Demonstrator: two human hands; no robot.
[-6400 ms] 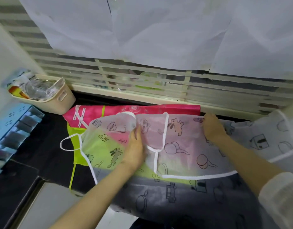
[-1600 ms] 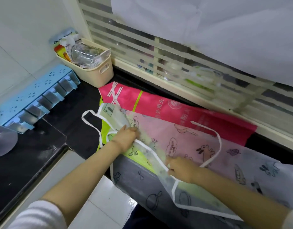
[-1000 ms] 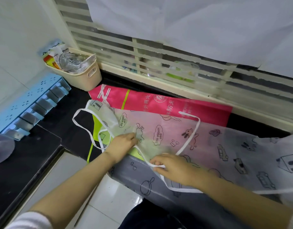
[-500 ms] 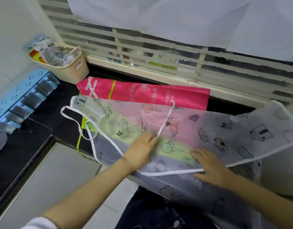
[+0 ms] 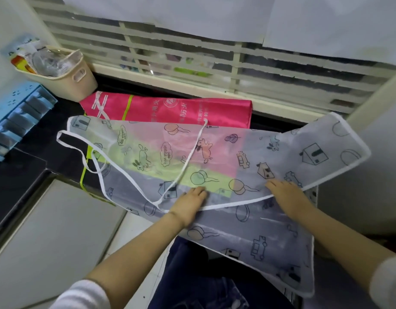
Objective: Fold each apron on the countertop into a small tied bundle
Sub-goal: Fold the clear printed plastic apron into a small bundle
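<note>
A see-through white apron (image 5: pixel 255 152) printed with houses, rabbits and cars lies spread over the dark countertop (image 5: pixel 25 157), its lower part hanging off the front edge. White trim runs along its edges and a white strap (image 5: pixel 191 157) crosses its middle. Under it lies a pink and lime-green apron (image 5: pixel 170 110) with white ties. My left hand (image 5: pixel 190 204) presses flat on the see-through apron near the front edge, fingers straight. My right hand (image 5: pixel 286 195) rests flat on the apron's white-trimmed fold to the right.
A cream basket (image 5: pixel 65 79) with packets stands at the back left by the slatted window (image 5: pixel 192 63). A blue rack (image 5: pixel 16 117) sits along the left wall. The countertop's front edge drops to the pale floor (image 5: pixel 58 230) on the left.
Both hands slid toward me along the see-through apron, the left from the strap to the front edge. The folded-over part now lies smoother and wider to the right.
</note>
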